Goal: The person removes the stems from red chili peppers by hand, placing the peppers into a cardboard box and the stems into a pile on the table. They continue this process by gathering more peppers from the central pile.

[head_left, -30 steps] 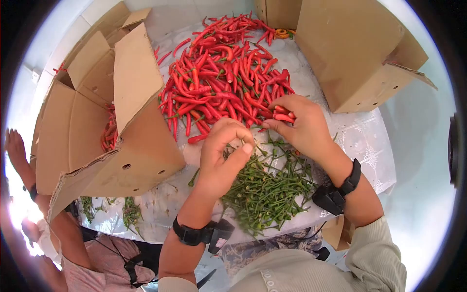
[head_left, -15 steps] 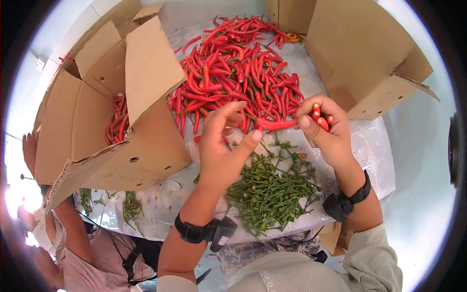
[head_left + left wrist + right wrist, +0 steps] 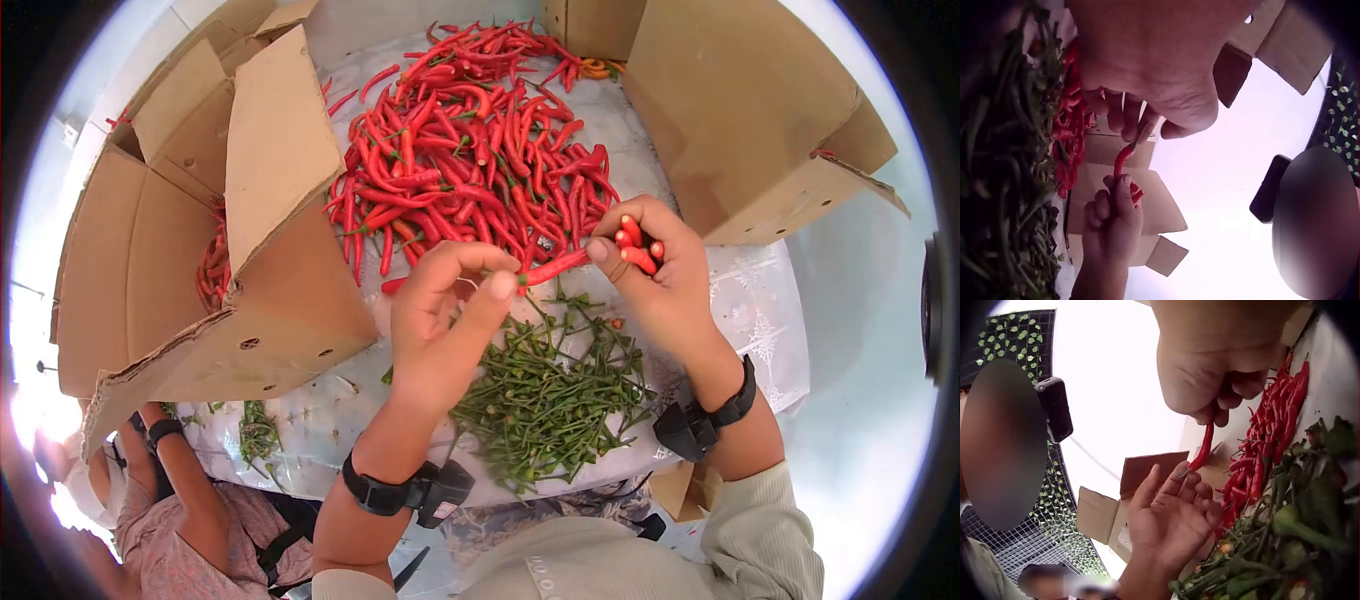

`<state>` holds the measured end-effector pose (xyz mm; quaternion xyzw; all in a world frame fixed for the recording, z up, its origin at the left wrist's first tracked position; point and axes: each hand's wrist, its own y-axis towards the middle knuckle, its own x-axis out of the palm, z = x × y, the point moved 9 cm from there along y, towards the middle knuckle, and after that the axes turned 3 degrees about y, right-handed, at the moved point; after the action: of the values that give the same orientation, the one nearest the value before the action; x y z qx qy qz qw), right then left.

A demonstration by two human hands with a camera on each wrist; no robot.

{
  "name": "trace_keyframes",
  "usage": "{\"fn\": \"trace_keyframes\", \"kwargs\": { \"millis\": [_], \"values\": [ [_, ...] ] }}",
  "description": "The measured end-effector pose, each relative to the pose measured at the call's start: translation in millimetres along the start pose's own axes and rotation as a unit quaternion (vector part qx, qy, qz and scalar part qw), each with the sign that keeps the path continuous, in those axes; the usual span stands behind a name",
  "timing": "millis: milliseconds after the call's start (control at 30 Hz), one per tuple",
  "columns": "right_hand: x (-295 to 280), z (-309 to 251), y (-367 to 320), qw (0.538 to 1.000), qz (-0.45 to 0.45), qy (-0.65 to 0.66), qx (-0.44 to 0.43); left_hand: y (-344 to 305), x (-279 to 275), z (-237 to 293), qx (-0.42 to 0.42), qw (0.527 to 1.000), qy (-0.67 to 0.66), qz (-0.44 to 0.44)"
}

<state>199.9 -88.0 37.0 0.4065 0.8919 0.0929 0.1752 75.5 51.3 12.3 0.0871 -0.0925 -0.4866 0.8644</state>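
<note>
My right hand (image 3: 672, 285) pinches a red chili pepper (image 3: 556, 268) between thumb and forefinger. Curled in the same hand are several more red chilies (image 3: 640, 258), their pale stemless ends facing up. The held chili points left, toward my left hand (image 3: 432, 325), whose fingertips are right at its green stem (image 3: 1185, 473). In the right wrist view the left fingers are loosely bent and the thumb stands apart from the stem. Below both hands lies a heap of green chili stems (image 3: 560, 400). Beyond them spreads a large pile of red chilies (image 3: 440, 170).
An open cardboard box (image 3: 290, 300) with red chilies inside stands at the left. Another box (image 3: 740, 130) stands at the right rear. A plastic-covered table (image 3: 760, 310) lies under everything. Another person's arm (image 3: 195, 490) shows at the lower left, near small stem clumps (image 3: 258, 432).
My right hand has lifted back from the pile and holds a chili out sideways. My left fingertips, spread apart half a second ago, have come to its stem end.
</note>
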Motion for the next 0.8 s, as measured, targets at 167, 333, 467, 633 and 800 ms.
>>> {"fn": "trace_keyframes", "kwargs": {
  "millis": [167,333,467,633,800],
  "values": [
    [0,-17,-5,0.991,0.008,-0.045,-0.128,0,-1,-15,-0.059,0.993,0.1,0.015],
    [7,-20,-8,0.995,-0.078,0.006,-0.069,1,-8,-24,-0.034,0.994,0.104,0.024],
    [-2,13,2,0.975,-0.042,0.206,0.078,3,-3,-2,0.053,0.985,0.167,0.004],
    [20,25,-3,0.983,-0.111,0.112,0.098,0,12,4,0.059,0.98,0.184,-0.04],
    [41,23,-17,0.962,-0.213,0.026,0.171,0,16,16,0.117,0.951,0.281,-0.055]
  ]
}}
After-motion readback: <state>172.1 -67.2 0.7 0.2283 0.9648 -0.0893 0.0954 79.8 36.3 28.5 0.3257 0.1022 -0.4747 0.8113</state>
